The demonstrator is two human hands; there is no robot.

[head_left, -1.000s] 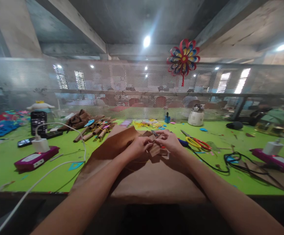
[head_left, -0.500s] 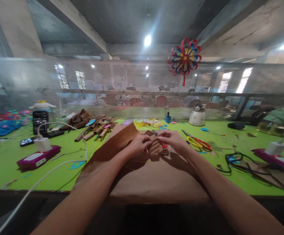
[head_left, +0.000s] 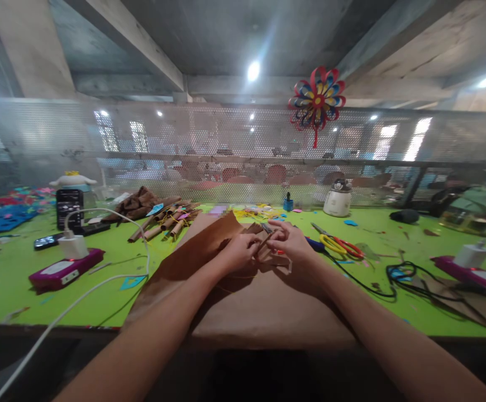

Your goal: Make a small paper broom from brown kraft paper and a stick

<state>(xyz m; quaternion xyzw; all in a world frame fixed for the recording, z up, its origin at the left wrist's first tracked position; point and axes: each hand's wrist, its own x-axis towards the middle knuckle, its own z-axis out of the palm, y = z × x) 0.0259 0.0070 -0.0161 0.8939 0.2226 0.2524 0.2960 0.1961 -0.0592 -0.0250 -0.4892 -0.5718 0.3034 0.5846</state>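
Observation:
My left hand (head_left: 238,251) is closed, its fingertips pinching a small folded piece of brown paper (head_left: 263,245). Close against it from the right, my right hand (head_left: 291,241) has its thumb and fingers bent around the edge of the same piece. The fingers partly hide this piece, which now stands on edge. Under both hands lies a large brown paper sheet (head_left: 268,312), its left side curling up. Just right of my right hand is a blue handle (head_left: 315,244) with a black cable (head_left: 356,276); its front end is hidden.
Scissors with yellow and red handles (head_left: 341,245) lie to the right. Brown paper rolls (head_left: 170,220) are piled at the back left. A purple power strip (head_left: 67,269) with a white cable stands left, another power strip (head_left: 471,273) right. A white bottle (head_left: 337,200) stands behind.
The small brown piece has turned from facing me to nearly edge-on. My right hand has shifted slightly, its fingers more curled, and the blue handle with cable shows more beside it.

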